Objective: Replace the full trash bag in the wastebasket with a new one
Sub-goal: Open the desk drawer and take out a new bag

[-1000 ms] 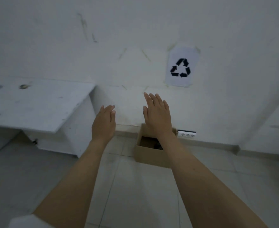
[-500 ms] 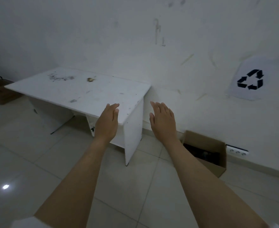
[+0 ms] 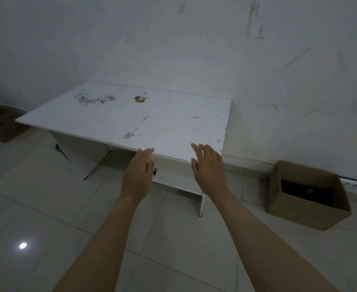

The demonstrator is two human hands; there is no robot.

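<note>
1. Both hands are held out empty with fingers spread flat, palms turned inward: left hand, right hand. Nothing is gripped.
2. The hands are seen in front of the near edge of the white desk; whether it is touched cannot be told.
3. The cardboard box on the floor by the wall, well off to the right, is judged to serve as the wastebasket; something dark is seen inside, possibly the trash bag, too dim to confirm.
4. No new bag is seen anywhere.
5. Risk: the search may be wasted, since only stains are found on the desk top.
6. Risk: in dim light, the full bag may be snagged on the box rim and torn when lifted.
</note>
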